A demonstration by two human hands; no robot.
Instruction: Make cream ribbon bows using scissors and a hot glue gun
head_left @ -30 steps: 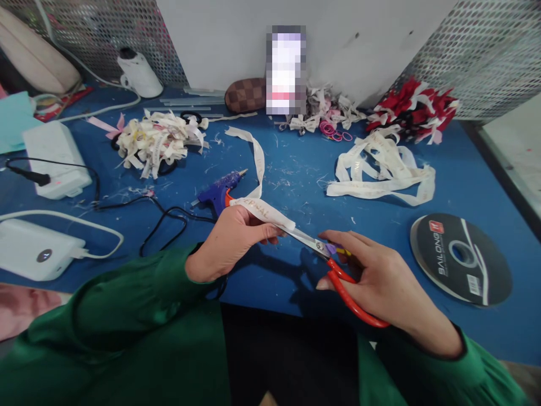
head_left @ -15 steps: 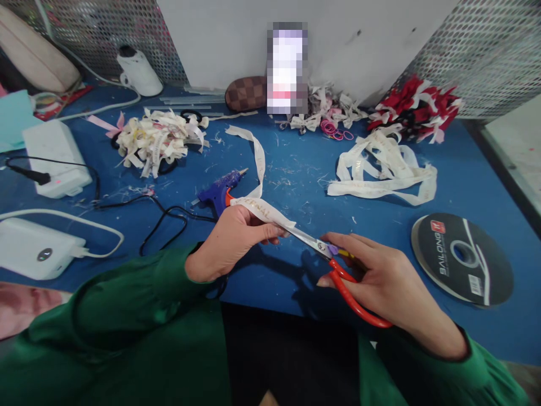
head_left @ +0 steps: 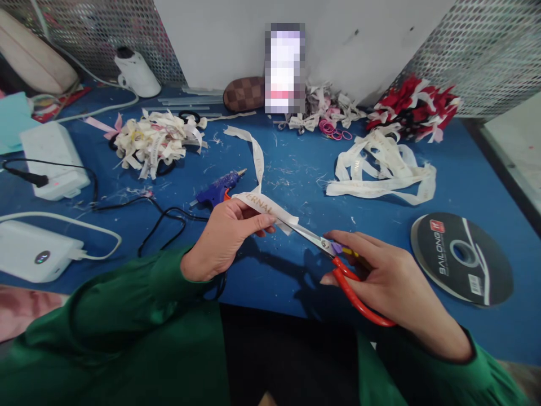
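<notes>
My blue worktop [head_left: 465, 175] carried the far end of my held ribbon [head_left: 258, 160] beside a glue gun [head_left: 217, 190], with cream bows [head_left: 153, 141] to its left. On the right lay looped white ribbon [head_left: 359, 188], red-and-white bows [head_left: 414, 108] and a black spool [head_left: 446, 256]. Farther back were pink rings [head_left: 332, 131] and what seemed a chequered pouch [head_left: 244, 93].

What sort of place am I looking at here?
Likely a craft workspace: a glue gun and a spool lie on a blue table, and the right hand holds scissors at a ribbon.

Scissors [head_left: 325, 244] flashed red handles [head_left: 353, 299], mid-frame ribbon [head_left: 264, 204] ran white with gold lettering, top-centre pouch [head_left: 244, 94] wore brown checks!
</notes>
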